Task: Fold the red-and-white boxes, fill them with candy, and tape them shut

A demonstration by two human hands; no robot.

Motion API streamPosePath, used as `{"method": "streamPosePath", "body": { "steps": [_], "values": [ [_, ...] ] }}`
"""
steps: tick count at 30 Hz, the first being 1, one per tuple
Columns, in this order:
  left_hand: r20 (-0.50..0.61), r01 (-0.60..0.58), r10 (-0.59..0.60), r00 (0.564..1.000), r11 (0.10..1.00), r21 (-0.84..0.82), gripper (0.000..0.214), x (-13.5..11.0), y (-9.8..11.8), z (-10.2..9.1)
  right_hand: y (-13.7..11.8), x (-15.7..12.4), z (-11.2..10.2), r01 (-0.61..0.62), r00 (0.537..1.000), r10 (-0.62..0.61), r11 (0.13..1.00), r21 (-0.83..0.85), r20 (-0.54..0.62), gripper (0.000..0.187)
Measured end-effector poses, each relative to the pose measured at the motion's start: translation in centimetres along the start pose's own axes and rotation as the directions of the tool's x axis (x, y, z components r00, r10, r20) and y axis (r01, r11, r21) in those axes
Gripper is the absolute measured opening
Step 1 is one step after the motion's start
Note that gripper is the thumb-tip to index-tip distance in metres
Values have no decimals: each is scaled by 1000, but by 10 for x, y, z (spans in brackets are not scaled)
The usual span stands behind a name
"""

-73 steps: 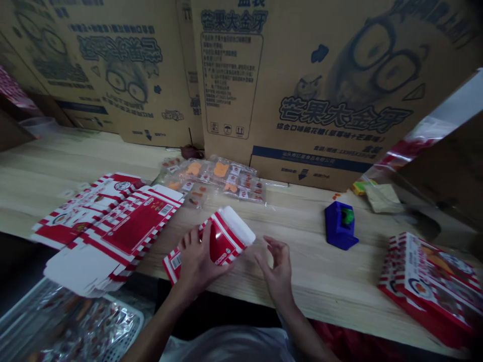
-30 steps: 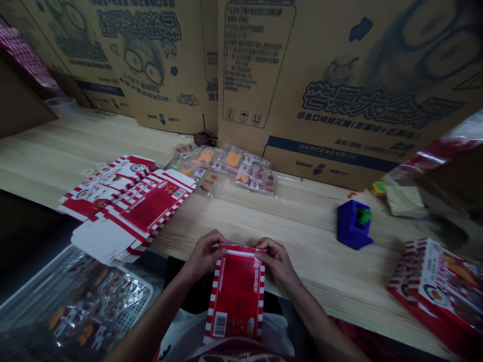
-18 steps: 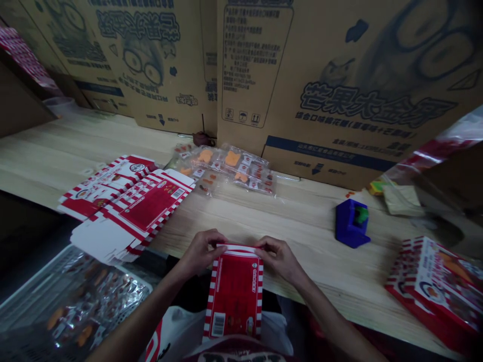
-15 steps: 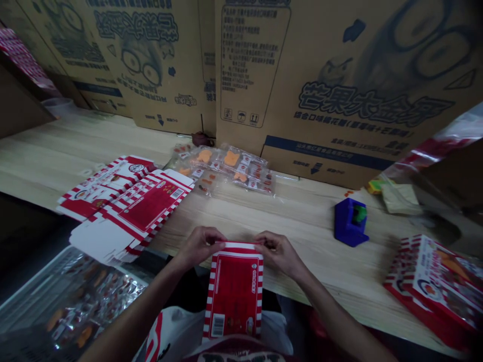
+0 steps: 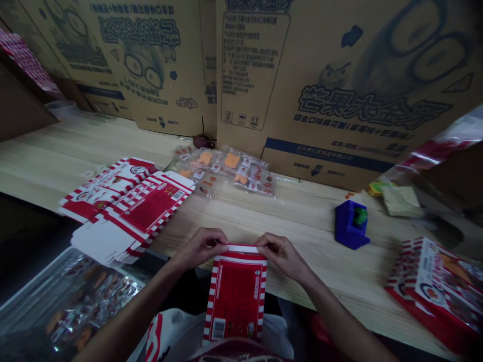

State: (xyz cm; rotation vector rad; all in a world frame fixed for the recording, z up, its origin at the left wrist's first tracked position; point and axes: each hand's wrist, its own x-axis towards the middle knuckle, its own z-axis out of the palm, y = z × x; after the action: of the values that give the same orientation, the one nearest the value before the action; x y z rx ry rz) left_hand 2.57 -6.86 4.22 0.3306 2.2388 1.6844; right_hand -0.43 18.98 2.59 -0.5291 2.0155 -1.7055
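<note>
- Since the earliest frame, the box [image 5: 236, 296] has moved from over the table [image 5: 302, 216] to the near edge, in front of the body, and the right hand has joined the left on it.
- Box: at 6 o'clock in the view, printed back showing, barcode at its 7 o'clock corner; a white flap [image 5: 243, 249] stands out at its 12 o'clock end, a narrow dark gap below it.
- Left hand [image 5: 206, 245]: thumb and fingertips pinched together on the flap's 9 o'clock end.
- Right hand [image 5: 279, 250]: likewise closed, pinching the 3 o'clock end.
- From the box, at 10 o'clock: flat blanks [image 5: 151, 207], overlapping, partly over the table edge.
- At 9 o'clock: a basket [image 5: 37, 278] of wrapped sweets, below table height, partly behind the left forearm.
- At 12 o'clock: clear sachets [image 5: 232, 161] in a loose heap, with large cartons [image 5: 320, 50] behind.
- At 2 o'clock: a blue holder [image 5: 344, 229] with something green inside; farther that way, a pale pad [image 5: 402, 200].
- At 3 o'clock: a second box [image 5: 433, 286], striped, lying near the table's edge.
</note>
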Motion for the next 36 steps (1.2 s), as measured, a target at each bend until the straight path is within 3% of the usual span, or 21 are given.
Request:
{"method": "streamPosePath", "body": {
  "steps": [5, 8, 13, 17, 22, 29, 36],
  "values": [
    [39, 97, -93, 995, 989, -115, 25, 5, 4, 4, -4, 10, 0, -51, 998, 52, 997, -54, 22, 30],
    [56, 133, -124, 991, 971, -197, 28, 9, 8, 6, -11, 26, -3, -75, 987, 77, 997, -18, 142, 33],
    [59, 94, -80, 995, 954, -284, 31, 1, 10, 9, -16, 39, -6, -143, 937, 130, 990, 18, 324, 32],
    [25, 81, -77, 997, 928, -364, 29, -3, 2, 12, -10, 40, -2, -151, 945, 144, 989, 1, 293, 36],
    [-19, 161, -185, 983, 899, -408, 25, -1, -7, 5, -8, 35, 2, -75, 973, 87, 995, -63, 213, 31],
    [158, 268, -221, 962, 864, -426, 28, 10, -3, -14, -9, 27, -4, -141, 960, 147, 989, -41, 239, 29],
    [325, 261, -186, 927, 942, -208, 18, 25, 16, -23, -29, 44, -4, -65, 943, 159, 950, -304, 294, 21]
  ]
}}
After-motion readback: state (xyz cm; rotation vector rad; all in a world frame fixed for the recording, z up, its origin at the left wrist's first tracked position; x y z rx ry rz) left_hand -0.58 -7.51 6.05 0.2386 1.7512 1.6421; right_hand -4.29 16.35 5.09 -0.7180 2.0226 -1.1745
